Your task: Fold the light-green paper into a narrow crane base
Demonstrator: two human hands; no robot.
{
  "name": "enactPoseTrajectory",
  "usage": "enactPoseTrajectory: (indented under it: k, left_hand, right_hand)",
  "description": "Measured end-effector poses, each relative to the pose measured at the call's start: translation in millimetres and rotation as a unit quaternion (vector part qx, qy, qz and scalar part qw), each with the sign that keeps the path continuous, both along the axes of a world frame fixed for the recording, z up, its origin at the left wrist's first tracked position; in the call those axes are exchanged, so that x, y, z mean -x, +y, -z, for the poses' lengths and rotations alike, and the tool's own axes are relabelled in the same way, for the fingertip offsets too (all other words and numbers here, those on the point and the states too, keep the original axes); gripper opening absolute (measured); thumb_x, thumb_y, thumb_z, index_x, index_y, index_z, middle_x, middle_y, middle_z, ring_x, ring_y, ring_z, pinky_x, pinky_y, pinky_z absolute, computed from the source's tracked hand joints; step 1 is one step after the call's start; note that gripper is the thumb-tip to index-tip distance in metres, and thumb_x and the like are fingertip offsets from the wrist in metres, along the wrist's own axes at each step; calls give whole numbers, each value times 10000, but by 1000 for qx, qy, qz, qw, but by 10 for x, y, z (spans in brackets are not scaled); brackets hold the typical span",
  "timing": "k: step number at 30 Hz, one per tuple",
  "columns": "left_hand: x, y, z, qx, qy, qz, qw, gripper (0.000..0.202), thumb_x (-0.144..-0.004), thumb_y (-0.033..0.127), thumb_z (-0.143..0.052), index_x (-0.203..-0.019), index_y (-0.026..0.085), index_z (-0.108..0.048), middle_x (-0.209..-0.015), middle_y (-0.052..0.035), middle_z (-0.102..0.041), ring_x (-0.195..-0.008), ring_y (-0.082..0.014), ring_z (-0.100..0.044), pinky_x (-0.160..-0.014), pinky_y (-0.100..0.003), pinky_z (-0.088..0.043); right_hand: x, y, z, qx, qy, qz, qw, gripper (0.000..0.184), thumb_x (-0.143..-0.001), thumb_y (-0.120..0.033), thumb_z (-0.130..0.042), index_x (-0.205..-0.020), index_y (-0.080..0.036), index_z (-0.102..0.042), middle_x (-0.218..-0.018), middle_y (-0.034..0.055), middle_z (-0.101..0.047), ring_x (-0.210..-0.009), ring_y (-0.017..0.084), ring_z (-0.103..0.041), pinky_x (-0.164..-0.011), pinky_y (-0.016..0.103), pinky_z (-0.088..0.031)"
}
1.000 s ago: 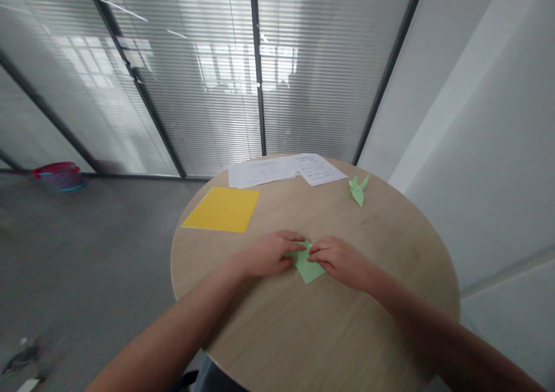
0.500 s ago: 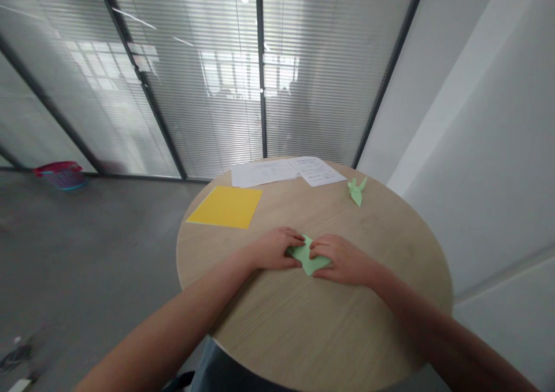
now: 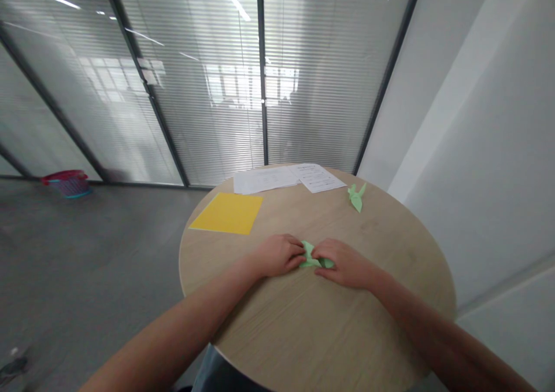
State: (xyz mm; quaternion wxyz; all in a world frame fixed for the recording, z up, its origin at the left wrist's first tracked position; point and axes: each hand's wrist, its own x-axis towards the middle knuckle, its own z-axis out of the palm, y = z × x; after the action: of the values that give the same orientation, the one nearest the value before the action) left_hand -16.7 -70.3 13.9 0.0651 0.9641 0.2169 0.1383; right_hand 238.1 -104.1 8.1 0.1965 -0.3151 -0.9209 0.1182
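Head: R hand point(image 3: 342, 265) half-curled on ppr point(image 3: 308, 249)

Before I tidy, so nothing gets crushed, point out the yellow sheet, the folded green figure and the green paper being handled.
Yellow sheet point(image 3: 228, 213): head view, middle of its surface.
Folded green figure point(image 3: 356, 200): head view, its middle.
Green paper point(image 3: 309, 261): head view, its uncovered part.

Left forearm point(image 3: 195, 317) and right forearm point(image 3: 416, 314) are slanting inward. Left hand point(image 3: 281, 255) is lying knuckles up, fingers bending toward the right hand point(image 3: 342, 263). Right thumb point(image 3: 326, 274) is sitting below its curled fingers, leaving a gap.
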Motion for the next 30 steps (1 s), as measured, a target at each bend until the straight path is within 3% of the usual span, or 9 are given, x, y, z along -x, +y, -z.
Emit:
enactPoseTrajectory:
  k: [2, 6, 9, 13, 15, 18, 23, 30]
  left_hand:
    - [31, -14, -39, 4, 1, 5, 1000, 300, -1052, 342, -514, -974, 179, -753, -1036, -122, -772, -945, -249, -727, -875, -346, -536]
    - [91, -57, -135, 17, 12, 29, 999, 199, -980, 336, -641, -1029, 188, -765, -1138, -123, -760, -1044, -277, -720, -971, -384, -535]
    - [109, -70, -203, 1, 38, 40, 998, 275, -953, 338, -679, -1169, 183, -748, -1242, -159, -716, -1124, -317, -697, -998, -435, -546]
    - [127, -13, -225, -19, 48, 68, 996, 337, -950, 327, -680, -1248, 175, -713, -1563, -181, -517, -1437, -409, -491, -1165, -544, -435]
    - [138, 25, -195, 10, 36, 85, 996, 348, -973, 294, -640, -1299, 179, -681, -1553, -157, -545, -1464, -376, -473, -1186, -530, -420]
    - [154, 54, -132, 59, 9, 90, 994, 388, -987, 274, -612, -1363, 180, -636, -1446, -131, -651, -1386, -323, -561, -1182, -500, -431]
    - [181, 23, -102, 93, 17, 89, 991, 397, -1005, 297, -610, -1386, 187, -620, -1473, -119, -634, -1401, -318, -548, -1227, -487, -370]
    - [183, 2, -166, 145, 22, 79, 986, 372, -990, 290, -627, -1362, 291, -635, -1496, -56, -622, -1436, -321, -522, -1254, -534, -330]
  right_hand:
    - [-13, 30, 18, 8, 11, -14, 1000, 83, -966, -280, -685, -966, -218, -741, -1008, 79, -764, -1000, 247, -686, -934, 406, -509]
    - [-119, 70, 14, 37, 33, -32, 998, 151, -1005, -269, -627, -947, -224, -760, -1022, 74, -781, -984, 218, -707, -905, 379, -535]
    - [-206, 73, -10, 72, 59, -51, 994, 172, -1026, -273, -595, -988, -226, -755, -1033, 72, -783, -997, 214, -710, -914, 388, -539]
    - [-231, 86, 3, 94, 77, -37, 992, 208, -1040, -306, -570, -931, -215, -722, -910, 57, -754, -898, 201, -688, -843, 368, -529]
    - [-211, 99, 38, 98, 72, -15, 992, 232, -1036, -307, -570, -872, -203, -696, -828, 42, -725, -811, 189, -661, -772, 341, -507]
    - [-166, 95, 88, 98, 60, 14, 993, 240, -1025, -287, -559, -827, -194, -659, -779, 31, -693, -757, 179, -624, -722, 322, -469]
    - [-67, 1, 52, 105, 28, 79, 991, 244, -1007, -274, -555, -780, -197, -605, -755, 26, -643, -740, 181, -574, -686, 320, -428]
    - [6, -54, -48, 138, 42, 114, 983, 214, -984, -278, -638, -781, -217, -616, -710, -6, -630, -710, 163, -589, -669, 306, -438]
